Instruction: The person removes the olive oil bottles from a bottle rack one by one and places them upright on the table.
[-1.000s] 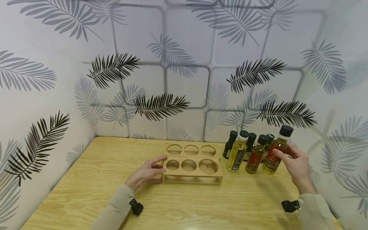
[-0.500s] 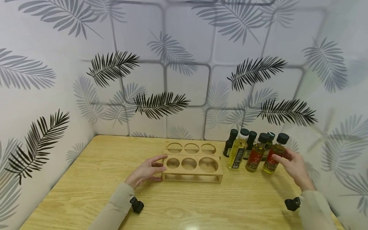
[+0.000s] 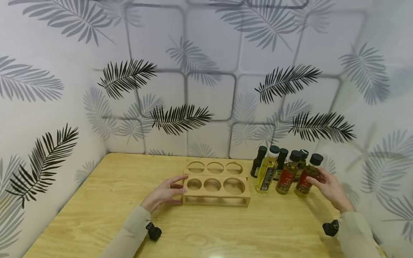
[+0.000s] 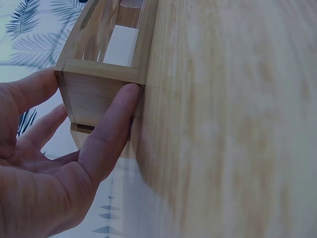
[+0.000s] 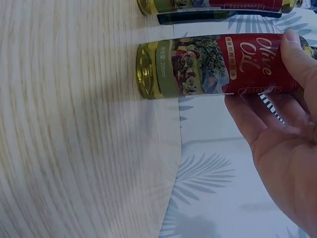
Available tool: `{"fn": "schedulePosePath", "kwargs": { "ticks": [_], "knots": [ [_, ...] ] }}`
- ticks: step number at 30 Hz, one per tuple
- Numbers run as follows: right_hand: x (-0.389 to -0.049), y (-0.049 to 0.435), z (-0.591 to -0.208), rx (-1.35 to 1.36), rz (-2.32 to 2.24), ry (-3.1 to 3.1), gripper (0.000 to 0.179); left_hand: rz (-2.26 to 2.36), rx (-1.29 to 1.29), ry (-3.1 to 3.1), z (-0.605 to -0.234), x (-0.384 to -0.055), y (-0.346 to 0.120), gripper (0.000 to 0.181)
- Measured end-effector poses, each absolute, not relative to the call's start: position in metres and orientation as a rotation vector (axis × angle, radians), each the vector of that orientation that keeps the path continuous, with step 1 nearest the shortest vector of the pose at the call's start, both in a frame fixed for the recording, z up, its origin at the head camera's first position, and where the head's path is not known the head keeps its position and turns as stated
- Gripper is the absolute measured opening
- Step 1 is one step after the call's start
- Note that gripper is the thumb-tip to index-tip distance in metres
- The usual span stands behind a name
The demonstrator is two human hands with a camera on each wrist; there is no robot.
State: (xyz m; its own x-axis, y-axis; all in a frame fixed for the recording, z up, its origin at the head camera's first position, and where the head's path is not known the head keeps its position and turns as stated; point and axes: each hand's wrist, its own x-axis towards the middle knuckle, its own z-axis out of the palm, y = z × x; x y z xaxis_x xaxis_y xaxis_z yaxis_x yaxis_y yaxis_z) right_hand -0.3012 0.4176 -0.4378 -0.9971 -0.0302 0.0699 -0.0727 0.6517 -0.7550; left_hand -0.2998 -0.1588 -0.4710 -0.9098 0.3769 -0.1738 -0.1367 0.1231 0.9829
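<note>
A two-tier wooden rack with round holes (image 3: 216,195) stands on the table. My left hand (image 3: 164,193) touches its left end. In the left wrist view, the left hand's fingers (image 4: 111,124) lie fairly straight against the end panel. My right hand (image 3: 332,188) holds a red-labelled olive oil bottle (image 3: 304,181) upright, the thumb across the label and fingers around the back. That bottle (image 5: 198,67) shows its printed "Olive Oil" label in the right wrist view. Its base is at or very near the tabletop; contact is unclear.
Left of the held bottle stand another red-labelled oil bottle (image 3: 285,179) and a clear bottle of yellow oil (image 3: 267,173). Several dark bottles, including a dark-capped one (image 3: 258,163), stand behind. The wooden table (image 3: 206,229) meets a leaf-patterned wall (image 3: 209,139) at the back.
The olive oil bottle has come down with my right hand, from tilted to upright beside the other bottles. My left hand has stayed at the rack's end.
</note>
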Motion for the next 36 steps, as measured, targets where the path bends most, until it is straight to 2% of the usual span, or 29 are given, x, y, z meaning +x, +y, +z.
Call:
{"fn": "schedulePosePath", "kwargs": {
  "ticks": [11, 21, 27, 32, 36],
  "knots": [
    [-0.302, 0.427, -0.429, 0.13, 1.321, -2.898, 0.095, 1.837, 0.242, 2.03, -0.469, -0.302, -0.157, 0.059],
    [-0.3, 0.425, -0.424, 0.169, 1.314, -2.907, 0.091, 1.842, 0.235, 2.025, -0.47, -0.302, -0.157, 0.058],
    [-0.299, 0.421, -0.428, 0.115, 1.303, -2.846, 0.096, 1.833, 0.247, 2.021, -0.469, -0.303, -0.158, 0.059],
    [-0.294, 0.41, -0.43, 0.047, 1.305, -2.737, 0.093, 1.845, 0.231, 2.021, -0.468, -0.3, -0.159, 0.058],
    [-0.289, 0.399, -0.434, -0.107, 1.25, -2.617, 0.087, 1.826, 0.247, 2.046, -0.467, -0.299, -0.158, 0.057]
  ]
}}
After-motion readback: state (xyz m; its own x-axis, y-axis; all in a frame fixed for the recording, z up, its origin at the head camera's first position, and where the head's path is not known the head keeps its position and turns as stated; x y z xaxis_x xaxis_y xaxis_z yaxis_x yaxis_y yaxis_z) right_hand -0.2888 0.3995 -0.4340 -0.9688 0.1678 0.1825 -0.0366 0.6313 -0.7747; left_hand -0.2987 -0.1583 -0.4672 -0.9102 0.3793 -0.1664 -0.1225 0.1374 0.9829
